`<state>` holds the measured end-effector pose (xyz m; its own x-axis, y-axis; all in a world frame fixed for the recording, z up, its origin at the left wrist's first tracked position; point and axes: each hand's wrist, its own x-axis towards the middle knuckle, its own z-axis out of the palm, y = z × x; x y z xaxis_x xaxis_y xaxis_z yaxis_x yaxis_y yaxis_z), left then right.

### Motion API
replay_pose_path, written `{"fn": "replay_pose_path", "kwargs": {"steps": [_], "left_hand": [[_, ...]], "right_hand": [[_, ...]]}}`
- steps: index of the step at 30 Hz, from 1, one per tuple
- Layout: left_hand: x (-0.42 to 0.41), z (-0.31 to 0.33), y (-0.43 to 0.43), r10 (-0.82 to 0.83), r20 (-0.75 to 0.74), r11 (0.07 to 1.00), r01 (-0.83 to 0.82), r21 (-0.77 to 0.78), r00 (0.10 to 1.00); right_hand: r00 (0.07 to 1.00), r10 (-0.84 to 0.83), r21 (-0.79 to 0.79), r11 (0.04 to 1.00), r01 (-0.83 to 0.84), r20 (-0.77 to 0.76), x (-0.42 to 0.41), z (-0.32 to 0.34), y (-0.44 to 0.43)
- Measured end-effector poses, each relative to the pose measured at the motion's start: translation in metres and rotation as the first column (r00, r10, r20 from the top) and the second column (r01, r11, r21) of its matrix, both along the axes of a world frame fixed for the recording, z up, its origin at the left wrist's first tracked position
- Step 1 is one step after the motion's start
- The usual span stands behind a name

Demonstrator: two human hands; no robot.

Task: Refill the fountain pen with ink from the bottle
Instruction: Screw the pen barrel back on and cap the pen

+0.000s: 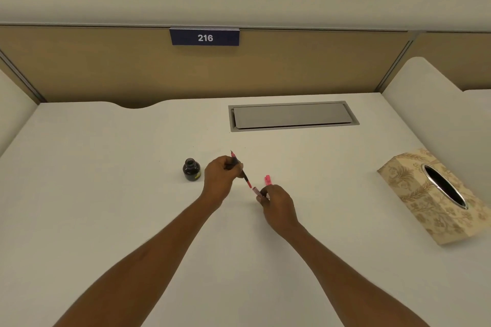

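Note:
An open dark ink bottle stands on the white desk, uncapped, just left of my hands. My left hand grips the pen's front section, nib pointing away and up, with its red converter end aimed toward my right hand. My right hand holds the pink pen barrel, its open end close to the converter's tip but apart from it. A pink pen cap lies on the desk just beyond my right hand.
A patterned tissue box sits at the right edge of the desk. A grey cable hatch is set into the desk at the back. A divider panel with a "216" label closes the far side.

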<state>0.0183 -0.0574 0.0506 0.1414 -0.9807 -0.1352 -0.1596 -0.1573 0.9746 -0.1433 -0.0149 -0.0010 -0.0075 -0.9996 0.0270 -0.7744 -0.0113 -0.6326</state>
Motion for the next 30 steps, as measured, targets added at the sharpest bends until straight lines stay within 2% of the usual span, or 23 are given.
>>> {"fn": "replay_pose_path", "kwargs": {"steps": [5,13,18,22,28,30], "left_hand": [[-0.009,0.015,-0.006,-0.02,-0.047,0.998,0.017,-0.057,0.999],[-0.015,0.024,-0.008,-0.055,-0.046,0.997,0.052,-0.059,0.997],[-0.016,0.028,-0.008,-0.122,-0.047,0.991,0.119,-0.065,0.991],[-0.02,0.036,-0.007,-0.11,-0.05,0.989,0.104,-0.105,0.993],[-0.022,0.046,-0.011,-0.115,0.005,0.987,0.114,-0.116,0.993],[-0.022,0.047,-0.012,-0.111,0.002,0.987,0.111,-0.113,0.994]], "right_hand": [[0.994,-0.028,-0.039,0.999,0.033,0.11,0.002,0.011,-0.007],[0.994,-0.017,-0.142,0.989,0.032,0.112,0.003,0.032,-0.018],[0.986,-0.02,-0.113,0.993,0.039,0.168,0.009,0.047,-0.026],[0.981,0.017,-0.164,0.986,0.015,0.193,0.011,0.053,-0.031],[0.957,0.035,-0.157,0.988,0.01,0.287,0.013,0.062,-0.03],[0.936,0.005,-0.111,0.993,0.036,0.353,0.013,0.067,-0.028]]}}
